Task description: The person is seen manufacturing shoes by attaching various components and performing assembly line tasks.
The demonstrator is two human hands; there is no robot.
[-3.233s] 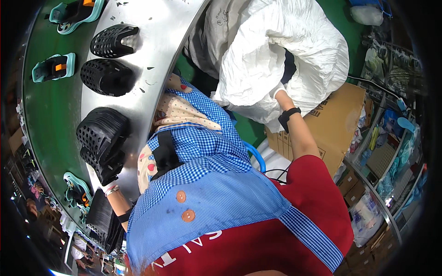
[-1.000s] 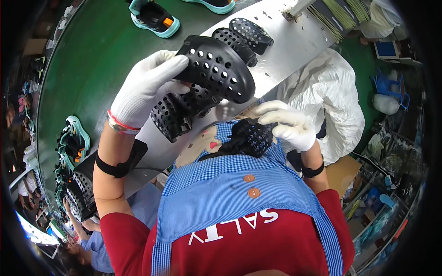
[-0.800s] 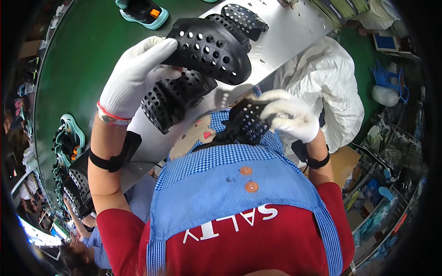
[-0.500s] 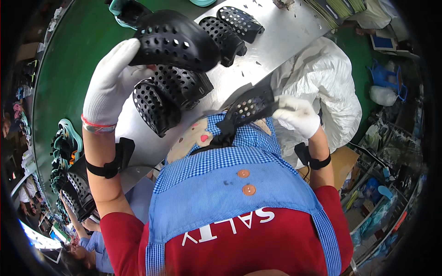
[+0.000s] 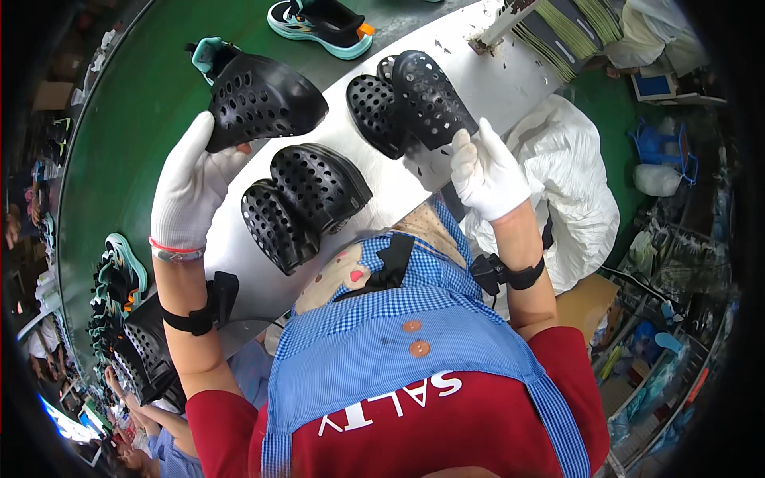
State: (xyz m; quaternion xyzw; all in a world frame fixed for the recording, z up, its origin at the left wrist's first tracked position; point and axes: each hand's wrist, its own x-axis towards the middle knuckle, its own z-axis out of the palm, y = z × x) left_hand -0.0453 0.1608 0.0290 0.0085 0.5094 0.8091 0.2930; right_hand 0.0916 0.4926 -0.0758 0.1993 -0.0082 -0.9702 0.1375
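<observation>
My white-gloved left hand grips the edge of a black perforated shoe cover. From its upper end sticks out the teal heel of a sneaker. In my gloved right hand, thumb and fingers close on the lower end of another perforated cover. That one is above two more covers on the metal worktop; whether it touches them is unclear. Two other covers lie side by side between my hands, nearer to me.
A teal and black sneaker stands on the green conveyor belt beyond the metal worktop. Several sneakers line the belt at left. White bagging bulges at right. Green-edged sheets are stacked at the far right. Another person is at lower left.
My right hand has moved up and left, carrying its cover from beside my apron to over the covers on the worktop. The left-hand cover and sneaker have shifted left and lower.
</observation>
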